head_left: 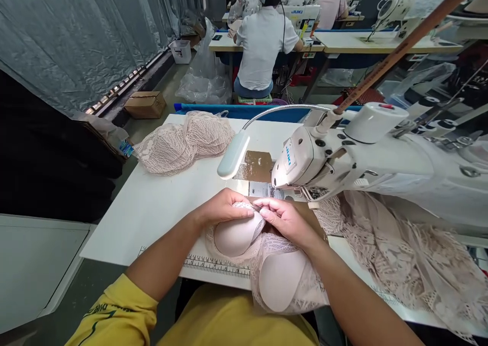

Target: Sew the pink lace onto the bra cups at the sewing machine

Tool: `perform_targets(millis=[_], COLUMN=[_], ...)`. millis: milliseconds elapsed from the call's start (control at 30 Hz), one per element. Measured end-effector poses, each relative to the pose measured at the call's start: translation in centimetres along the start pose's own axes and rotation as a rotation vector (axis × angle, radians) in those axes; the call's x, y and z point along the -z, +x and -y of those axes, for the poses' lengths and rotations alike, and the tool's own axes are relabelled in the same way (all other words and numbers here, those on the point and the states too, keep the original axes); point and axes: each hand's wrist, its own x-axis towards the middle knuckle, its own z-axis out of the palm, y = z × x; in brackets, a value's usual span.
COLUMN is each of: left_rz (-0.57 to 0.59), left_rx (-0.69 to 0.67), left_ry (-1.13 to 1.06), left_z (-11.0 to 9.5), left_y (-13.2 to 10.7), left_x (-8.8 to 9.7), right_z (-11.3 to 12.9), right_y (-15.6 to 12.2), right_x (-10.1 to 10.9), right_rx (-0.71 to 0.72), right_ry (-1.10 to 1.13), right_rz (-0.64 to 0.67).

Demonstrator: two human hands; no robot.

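A pale pink lace bra (238, 237) with padded cups lies at the near edge of the white sewing table (152, 209), just in front of the needle of a white Juki sewing machine (343, 158). My left hand (223, 206) is closed on the top edge of the left cup. My right hand (284, 219) pinches the same edge beside it, fingertips almost touching the left hand. The second cup (280, 280) hangs over the table edge toward my lap.
A pile of pink lace bras (183, 140) sits at the table's far left. More lace pieces (400, 249) are heaped under the machine arm at right. A gooseneck lamp (233, 155) hangs above the needle plate. People sit at other sewing tables behind. A cardboard box (145, 103) lies on the floor.
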Motion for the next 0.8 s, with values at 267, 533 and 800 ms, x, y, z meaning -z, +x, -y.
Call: perform_targets(millis=[267,533,800], left_rz=[0.035,0.048,0.043], left_rx=[0.003,-0.021,-0.037], left_ry=[0.040,0.042,0.072], left_z=[0.2,-0.2,0.3], left_y=[0.2,0.1,0.2], left_x=[-0.3,-0.7,-0.9], right_z=[0.8,0.4,1.1], right_y=[0.0,-0.1,0.2], right_x=[-0.4,-0.4,-0.3], right_rx=[0.064,0.034,0.081], right_ry=[-0.023,-0.006,-0.007], right_rz=[0.003,-0.035,0.025])
